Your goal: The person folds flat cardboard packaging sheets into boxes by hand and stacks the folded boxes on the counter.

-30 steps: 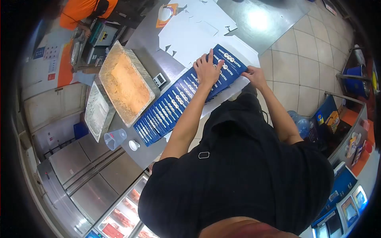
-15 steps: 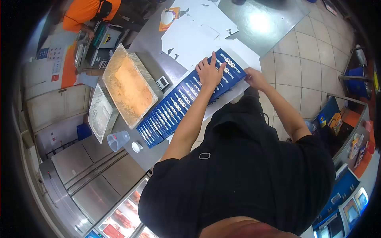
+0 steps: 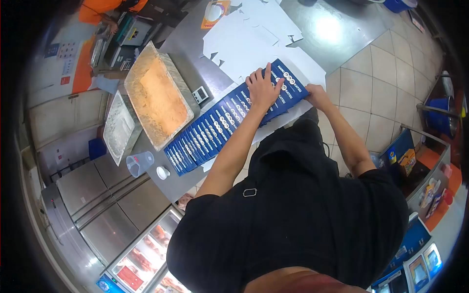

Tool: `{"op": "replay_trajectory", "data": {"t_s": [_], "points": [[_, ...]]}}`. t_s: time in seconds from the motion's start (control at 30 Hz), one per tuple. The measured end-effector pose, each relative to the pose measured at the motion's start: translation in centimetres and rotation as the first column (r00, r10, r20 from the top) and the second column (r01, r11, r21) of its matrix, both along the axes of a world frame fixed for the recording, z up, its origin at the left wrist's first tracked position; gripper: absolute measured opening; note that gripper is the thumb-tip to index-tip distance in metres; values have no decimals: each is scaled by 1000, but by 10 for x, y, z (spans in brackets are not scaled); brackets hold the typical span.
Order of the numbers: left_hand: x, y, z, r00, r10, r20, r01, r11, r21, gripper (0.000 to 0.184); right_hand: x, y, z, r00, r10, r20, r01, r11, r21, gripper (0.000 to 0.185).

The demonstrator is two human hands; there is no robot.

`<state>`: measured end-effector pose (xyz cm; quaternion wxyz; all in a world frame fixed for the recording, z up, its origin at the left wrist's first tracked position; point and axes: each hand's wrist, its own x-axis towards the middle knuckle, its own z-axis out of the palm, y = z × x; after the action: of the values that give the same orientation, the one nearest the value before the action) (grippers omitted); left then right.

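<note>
Left hand [image 3: 264,91], blue cards [image 3: 222,119] beneath

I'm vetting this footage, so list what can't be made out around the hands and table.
Head view, throughout:
- Print on the blue sheets under the left hand: covered by that hand.
- Right hand: fingertip grip too small to tell.
- Small white device's display: too small to read.
- Person in orange: cut off by top edge.

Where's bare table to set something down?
Biggest patch: the steel table beyond the white sheets, beside the tiled floor. Narrower: the strip between the large tray and those sheets, near the small display device. Crowded: the overlapping blue packaging, left hand and right hand at one end.
</note>
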<state>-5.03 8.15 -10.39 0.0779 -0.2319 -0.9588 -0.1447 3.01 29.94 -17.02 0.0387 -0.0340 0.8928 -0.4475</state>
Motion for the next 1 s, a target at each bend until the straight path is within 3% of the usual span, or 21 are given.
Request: {"op": "replay_trajectory", "data": {"t_s": [0.13,0.2,0.27,0.33,0.43,0.5,0.53,0.6,0.67,0.73,0.8,0.83,0.9,1.0], "points": [[0,1,4,998,12,66,-14,1000,24,69,10,-15,7,998,56,-15,-57,994,-93,23],[0,1,2,1000,14,26,-15,1000,10,68,7,-15,14,989,8,148,7,995,-104,24],[1,1,0,1000,11,-9,-11,1000,-1,68,4,-13,24,986,44,158,-28,994,-104,25],[1,2,5,998,29,64,-30,999,14,67,2,-9,21,984,77,163,-61,993,-100,25],[2,1,4,999,29,28,-30,999,27,67,-22,10,9,942,194,274,-198,980,-12,24],[2,0,3,999,27,35,-29,999,44,67,-43,26,8,820,448,355,-485,874,16,24],[2,1,6,999,22,47,-25,998,60,67,-59,36,1,821,452,350,-490,872,23,24],[3,2,8,995,41,87,-47,996,72,67,-106,51,-12,721,642,261,-679,729,85,22],[3,1,4,1000,21,17,-22,997,72,66,-163,41,8,890,281,359,-402,854,329,35],[2,4,6,998,31,54,-32,999,33,65,-207,30,9,995,-90,42,73,949,308,51],[0,10,12,997,48,68,-46,999,-23,65,-252,26,-15,967,-231,-103,253,908,333,73],[-2,13,14,999,33,42,-32,999,-31,63,-257,17,-4,968,-232,-100,252,909,331,73],[-10,15,10,995,-31,93,31,999,-6,62,-272,-5,17,918,-396,14,341,808,481,81],[-12,17,10,987,-83,135,78,996,41,60,-271,-24,30,932,-358,54,246,736,631,83]]}}
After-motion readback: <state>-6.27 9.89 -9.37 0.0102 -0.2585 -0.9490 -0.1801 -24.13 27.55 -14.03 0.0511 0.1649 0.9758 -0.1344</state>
